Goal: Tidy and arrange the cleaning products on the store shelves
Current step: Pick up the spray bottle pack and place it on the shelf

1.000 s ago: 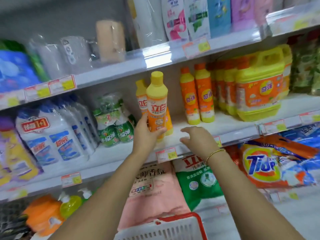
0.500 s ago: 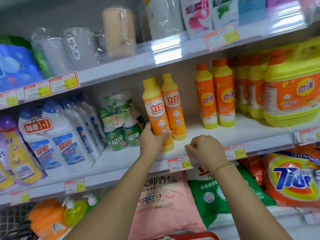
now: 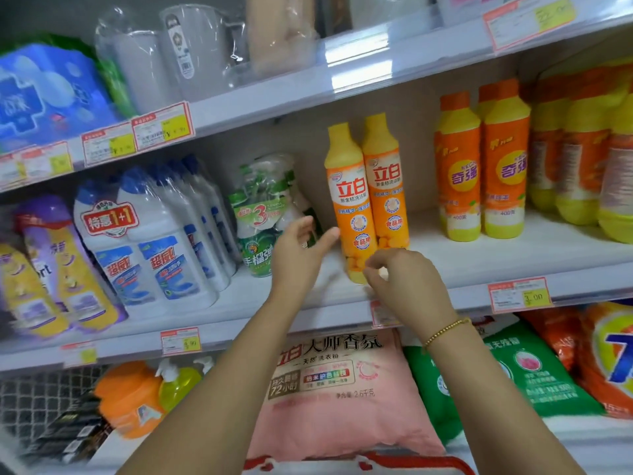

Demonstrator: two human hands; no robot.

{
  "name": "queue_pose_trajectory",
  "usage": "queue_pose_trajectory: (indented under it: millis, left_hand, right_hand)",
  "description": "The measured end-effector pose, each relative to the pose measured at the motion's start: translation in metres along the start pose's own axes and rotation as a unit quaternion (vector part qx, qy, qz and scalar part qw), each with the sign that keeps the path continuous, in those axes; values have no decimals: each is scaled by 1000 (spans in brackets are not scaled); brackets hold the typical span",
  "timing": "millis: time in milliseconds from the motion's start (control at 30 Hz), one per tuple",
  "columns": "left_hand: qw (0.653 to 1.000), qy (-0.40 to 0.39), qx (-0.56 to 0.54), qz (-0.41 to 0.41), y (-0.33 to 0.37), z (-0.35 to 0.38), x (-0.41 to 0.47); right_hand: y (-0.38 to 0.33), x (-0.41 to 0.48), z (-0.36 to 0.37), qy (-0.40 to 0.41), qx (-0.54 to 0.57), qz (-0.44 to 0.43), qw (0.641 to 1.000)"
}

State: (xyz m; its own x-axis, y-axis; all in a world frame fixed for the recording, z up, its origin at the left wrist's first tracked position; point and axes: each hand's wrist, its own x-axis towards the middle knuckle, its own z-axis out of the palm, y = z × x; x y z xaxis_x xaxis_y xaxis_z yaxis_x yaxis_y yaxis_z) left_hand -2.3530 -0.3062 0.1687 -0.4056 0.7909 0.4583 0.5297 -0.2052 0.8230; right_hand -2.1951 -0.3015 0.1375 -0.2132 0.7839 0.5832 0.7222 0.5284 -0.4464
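Note:
Two yellow-and-orange dish soap bottles stand upright side by side on the middle shelf [image 3: 513,265], the front bottle [image 3: 349,200] slightly left of the rear bottle [image 3: 387,186]. My left hand [image 3: 296,255] hovers just left of the front bottle with fingers spread, its thumb tip close to the label, gripping nothing. My right hand [image 3: 407,286] sits at the shelf edge with fingers curled, its fingertips at the front bottle's base; it holds nothing that I can see.
Orange soap bottles [image 3: 459,173] stand to the right, a green wrapped pack [image 3: 263,217] and blue-capped white bottles [image 3: 150,241] to the left. Below lie a pink detergent bag [image 3: 329,389] and a green bag [image 3: 513,378]. A red basket rim [image 3: 411,462] shows at the bottom.
My left hand set the front bottle down beside the other one and let go, opening its fingers. My right hand shifted toward the bottle's base. The view moved closer.

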Motion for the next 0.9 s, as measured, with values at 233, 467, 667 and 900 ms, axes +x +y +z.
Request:
queue_pose_trajectory:
  millis: [233,467,667,900]
  left_hand:
    - [995,52,18,-78,-36,-78,74]
    - [988,-69,22,-137,-46,-96,99]
    - [998,58,-23,27,-51,-102,27]
    - [984,105,18,141,-25,-139,-50]
  right_hand:
    - [-44,-4,48,-62,-83,-75,992]
    - [-50,0,36,-36,43,-34,998]
    - [-63,3,27,75,187,-51,978]
    - [-72,-16,9,27,273,-67,959]
